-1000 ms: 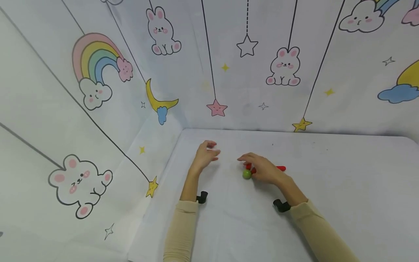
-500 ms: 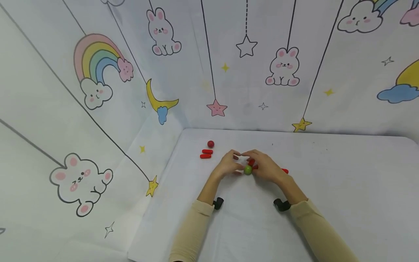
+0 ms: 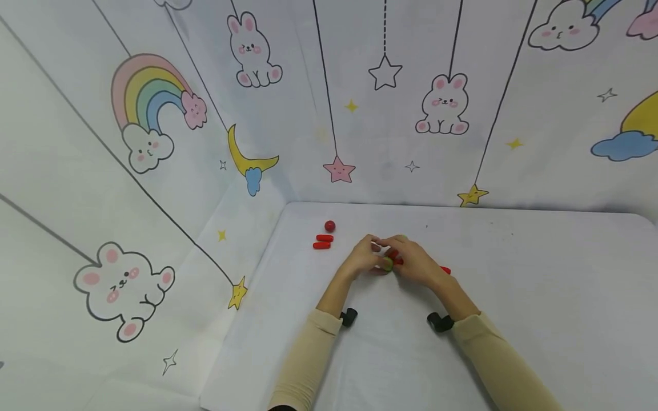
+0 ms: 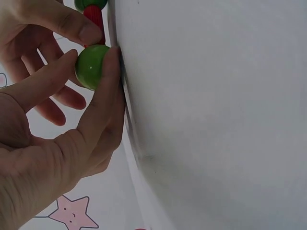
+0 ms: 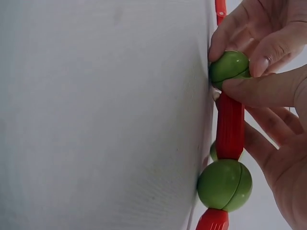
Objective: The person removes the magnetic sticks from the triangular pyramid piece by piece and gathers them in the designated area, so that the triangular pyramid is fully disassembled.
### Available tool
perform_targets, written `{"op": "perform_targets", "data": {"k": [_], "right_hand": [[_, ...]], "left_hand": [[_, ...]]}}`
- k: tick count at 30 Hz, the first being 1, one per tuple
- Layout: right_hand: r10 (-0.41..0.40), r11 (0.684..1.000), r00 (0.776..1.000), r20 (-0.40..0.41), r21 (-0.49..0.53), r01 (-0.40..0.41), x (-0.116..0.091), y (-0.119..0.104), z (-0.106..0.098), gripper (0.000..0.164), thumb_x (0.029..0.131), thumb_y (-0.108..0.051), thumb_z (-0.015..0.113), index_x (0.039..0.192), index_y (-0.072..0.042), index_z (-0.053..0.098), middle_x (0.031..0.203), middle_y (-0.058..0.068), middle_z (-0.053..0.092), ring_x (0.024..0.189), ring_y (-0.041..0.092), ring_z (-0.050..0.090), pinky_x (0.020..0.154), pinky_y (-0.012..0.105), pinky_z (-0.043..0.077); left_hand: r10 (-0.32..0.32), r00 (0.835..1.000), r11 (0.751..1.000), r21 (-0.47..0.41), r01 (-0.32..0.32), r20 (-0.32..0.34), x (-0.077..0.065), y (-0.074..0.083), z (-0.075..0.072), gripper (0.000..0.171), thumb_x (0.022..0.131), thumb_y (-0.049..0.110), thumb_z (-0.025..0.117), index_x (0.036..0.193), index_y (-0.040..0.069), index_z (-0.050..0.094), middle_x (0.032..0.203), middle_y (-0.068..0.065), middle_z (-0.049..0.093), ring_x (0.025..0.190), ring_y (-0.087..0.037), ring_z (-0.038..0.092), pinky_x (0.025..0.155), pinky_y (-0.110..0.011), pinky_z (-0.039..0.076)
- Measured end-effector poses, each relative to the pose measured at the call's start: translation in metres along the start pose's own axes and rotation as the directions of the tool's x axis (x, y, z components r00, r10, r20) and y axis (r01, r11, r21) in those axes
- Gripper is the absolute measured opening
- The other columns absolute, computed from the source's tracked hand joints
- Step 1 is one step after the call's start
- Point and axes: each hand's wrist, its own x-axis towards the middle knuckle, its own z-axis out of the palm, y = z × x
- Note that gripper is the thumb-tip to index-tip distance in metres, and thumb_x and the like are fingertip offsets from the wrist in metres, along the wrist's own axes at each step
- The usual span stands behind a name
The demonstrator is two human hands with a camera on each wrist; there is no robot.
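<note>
The thumb and fingers of the left hand pinch a glossy, grooved green sphere; those of the right hand grip the ribbed red rod that meets it. Beyond this rod come a second glossy green sphere (likewise grooved) and another faceted red rod. Farther left, on the white table, lie a shiny red ball and two short red cylinders

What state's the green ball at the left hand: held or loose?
Held: in left wrist view, left hand pinches that green ball between its fingers.
</note>
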Motion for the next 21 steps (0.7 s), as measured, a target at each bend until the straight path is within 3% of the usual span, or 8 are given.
{"op": "perform_targets", "data": {"k": [5, 11, 21], "right_hand": [[-0.014, 1.0, 1.0, 0.012, -0.007, 0.014, -0.0005, 0.0014, 0.0001, 0.067, 0.084, 0.017, 0.072, 0.146, -0.006, 0.058, 0.132, 0.017, 0.062, 0.109, 0.028, 0.068, 0.088, 0.046, 0.059], [-0.017, 1.0, 1.0, 0.016, -0.025, 0.018, -0.002, 0.0022, -0.0001, 0.066, 0.085, 0.015, 0.074, 0.146, -0.004, 0.058, 0.124, 0.017, 0.064, 0.108, 0.029, 0.066, 0.09, 0.048, 0.058], [-0.028, 1.0, 0.999, 0.046, 0.01, 0.028, -0.0006, -0.0016, -0.0009, 0.068, 0.084, 0.012, 0.079, 0.147, -0.004, 0.056, 0.124, 0.017, 0.065, 0.108, 0.03, 0.068, 0.09, 0.049, 0.06]], "left_hand": [[0.001, 1.0, 1.0, -0.013, -0.001, -0.007, 0.0007, 0.0002, 0.0019, 0.061, 0.083, -0.004, 0.083, 0.136, 0.004, 0.054, 0.133, -0.02, 0.058, 0.112, -0.03, 0.061, 0.079, -0.038, 0.064], [-0.008, 0.999, 0.998, 0.066, 0.011, -0.039, -0.0016, -0.001, 0.0011, 0.061, 0.082, 0.003, 0.085, 0.135, 0.009, 0.056, 0.127, -0.015, 0.061, 0.106, -0.027, 0.062, 0.084, -0.037, 0.063], [-0.002, 1.0, 0.998, 0.064, 0.003, -0.019, -0.0048, -0.0045, -0.0055, 0.063, 0.082, 0.0, 0.085, 0.137, 0.01, 0.055, 0.123, -0.013, 0.06, 0.104, -0.028, 0.061, 0.083, -0.038, 0.063]]}}
